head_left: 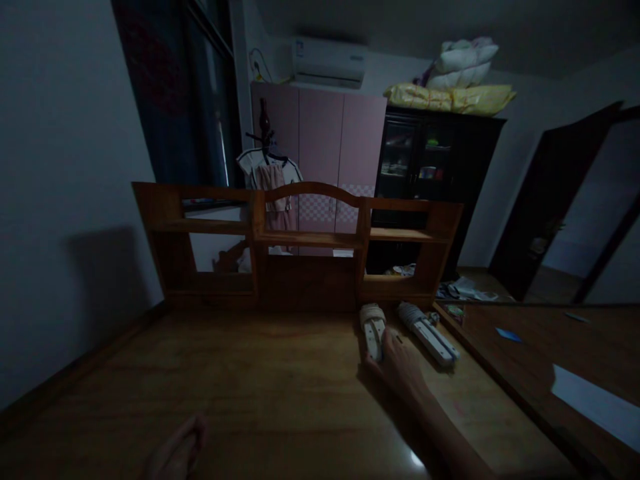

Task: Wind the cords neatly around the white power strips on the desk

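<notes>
Brown wood, glossy enough to throw back a small spot of light, forms the table [240,380] closest to my camera. At its near edge I see the left hand [177,448], fingers curled and partly cut off by the frame; it is too dim and blurred for me to tell whether it grips anything. Farther in, on the right, I have the right hand [397,367] on the near end of a white power strip [374,339], its hold narrow, thumb on one side and fingers on the other. That strip lies toward the back of the table, just before the shelf, pale cord wound around its far end. Just to its right, a second strip [435,340] lies at a slant, grey cord wrapped around its far end too. Past a raised edge on my right, another wooden surface [530,360] carries a white sheet of paper [595,407] and a small blue card [509,335]. Behind the strips stands the wooden shelf [310,239], open compartments on both sides and an arched top in the middle. Beyond it I make out hanging clothes [273,177], a pink wardrobe [320,140], a black cabinet [463,173] topped with a yellow bag [450,99], and a wall-mounted air conditioner [329,61].
</notes>
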Demonstrator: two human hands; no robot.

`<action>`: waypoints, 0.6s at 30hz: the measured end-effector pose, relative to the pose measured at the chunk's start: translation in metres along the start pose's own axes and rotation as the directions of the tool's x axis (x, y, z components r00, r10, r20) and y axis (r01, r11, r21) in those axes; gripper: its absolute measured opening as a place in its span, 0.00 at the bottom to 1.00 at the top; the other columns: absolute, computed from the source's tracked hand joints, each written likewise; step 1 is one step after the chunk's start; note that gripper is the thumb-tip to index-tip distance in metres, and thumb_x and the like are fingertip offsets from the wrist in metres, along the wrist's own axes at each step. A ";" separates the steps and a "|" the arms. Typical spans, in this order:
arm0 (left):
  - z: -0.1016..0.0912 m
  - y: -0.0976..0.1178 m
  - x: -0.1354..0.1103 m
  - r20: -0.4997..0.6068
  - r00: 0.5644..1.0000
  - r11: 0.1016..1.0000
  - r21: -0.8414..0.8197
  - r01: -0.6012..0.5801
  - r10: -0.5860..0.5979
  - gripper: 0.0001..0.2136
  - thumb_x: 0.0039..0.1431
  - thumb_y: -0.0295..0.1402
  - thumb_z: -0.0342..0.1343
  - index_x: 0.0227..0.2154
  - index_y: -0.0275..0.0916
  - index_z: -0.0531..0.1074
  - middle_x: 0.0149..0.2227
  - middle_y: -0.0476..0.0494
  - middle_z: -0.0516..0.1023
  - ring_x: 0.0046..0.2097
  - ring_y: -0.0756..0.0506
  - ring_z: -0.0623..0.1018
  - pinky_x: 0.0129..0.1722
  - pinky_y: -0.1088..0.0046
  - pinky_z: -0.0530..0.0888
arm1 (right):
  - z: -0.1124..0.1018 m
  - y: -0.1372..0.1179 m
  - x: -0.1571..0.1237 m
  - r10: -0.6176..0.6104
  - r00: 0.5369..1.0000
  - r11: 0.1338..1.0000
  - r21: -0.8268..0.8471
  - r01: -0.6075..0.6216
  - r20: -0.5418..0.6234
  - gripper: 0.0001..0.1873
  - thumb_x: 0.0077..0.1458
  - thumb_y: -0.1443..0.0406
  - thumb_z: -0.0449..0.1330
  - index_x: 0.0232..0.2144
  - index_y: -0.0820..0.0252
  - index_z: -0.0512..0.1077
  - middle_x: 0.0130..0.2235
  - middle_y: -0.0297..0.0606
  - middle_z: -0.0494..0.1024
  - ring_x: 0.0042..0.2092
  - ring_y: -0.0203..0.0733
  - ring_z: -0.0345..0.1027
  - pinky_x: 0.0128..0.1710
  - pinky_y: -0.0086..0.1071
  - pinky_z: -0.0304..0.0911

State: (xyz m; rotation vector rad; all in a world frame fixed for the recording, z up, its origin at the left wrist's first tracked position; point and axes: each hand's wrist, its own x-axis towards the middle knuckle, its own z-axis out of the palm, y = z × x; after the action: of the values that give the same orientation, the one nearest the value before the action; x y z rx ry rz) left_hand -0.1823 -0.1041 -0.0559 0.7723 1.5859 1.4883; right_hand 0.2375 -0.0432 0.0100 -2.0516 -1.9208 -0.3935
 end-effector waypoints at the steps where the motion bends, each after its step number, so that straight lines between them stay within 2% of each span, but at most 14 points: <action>1: 0.000 -0.001 0.000 0.007 1.000 1.000 0.009 -0.006 0.006 0.09 0.38 0.37 0.54 0.24 0.41 0.71 0.25 0.47 0.78 0.33 0.40 0.78 0.30 0.68 0.76 | -0.001 -0.004 0.000 -0.002 1.000 1.000 0.005 0.002 0.011 0.27 0.55 0.54 0.54 0.50 0.69 0.62 0.43 0.54 0.75 0.42 0.51 0.71 0.38 0.35 0.58; 6: -0.001 -0.004 0.000 0.077 0.993 0.992 0.082 -0.100 0.094 0.10 0.38 0.40 0.56 0.22 0.39 0.70 0.23 0.48 0.75 0.29 0.44 0.75 0.28 0.72 0.72 | -0.002 -0.031 0.005 -0.090 0.995 0.995 0.051 0.088 0.050 0.35 0.54 0.54 0.54 0.58 0.72 0.55 0.41 0.55 0.77 0.41 0.53 0.72 0.39 0.37 0.59; 10: 0.002 -0.003 -0.005 0.085 0.991 0.993 0.051 -0.105 0.100 0.11 0.38 0.41 0.55 0.23 0.39 0.70 0.23 0.48 0.74 0.28 0.45 0.73 0.28 0.74 0.71 | 0.004 -0.069 0.005 -0.190 0.981 0.975 0.121 0.185 0.037 0.38 0.54 0.54 0.53 0.60 0.73 0.53 0.43 0.56 0.76 0.42 0.54 0.71 0.39 0.38 0.60; 14: 0.005 -0.001 -0.009 0.079 0.983 0.983 0.055 -0.173 0.168 0.09 0.39 0.40 0.54 0.19 0.39 0.67 0.21 0.49 0.70 0.27 0.47 0.70 0.29 0.74 0.69 | 0.013 -0.127 0.007 -0.345 0.939 0.918 0.214 0.332 0.020 0.42 0.51 0.53 0.56 0.62 0.68 0.49 0.44 0.53 0.76 0.42 0.53 0.71 0.40 0.37 0.60; 18: 0.005 -0.001 -0.011 0.112 0.966 0.970 0.035 -0.240 0.235 0.10 0.43 0.40 0.52 0.18 0.39 0.65 0.19 0.50 0.65 0.24 0.48 0.65 0.26 0.75 0.65 | 0.016 -0.201 0.015 -0.444 0.896 0.856 0.299 0.422 0.009 0.38 0.51 0.51 0.57 0.59 0.64 0.55 0.40 0.49 0.77 0.38 0.51 0.72 0.36 0.35 0.61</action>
State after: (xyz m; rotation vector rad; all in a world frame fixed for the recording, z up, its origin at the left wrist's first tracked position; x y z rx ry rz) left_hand -0.1725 -0.1113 -0.0550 1.0842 1.4939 1.5516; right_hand 0.0375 -0.0109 0.0079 -1.4607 -2.3307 -0.1130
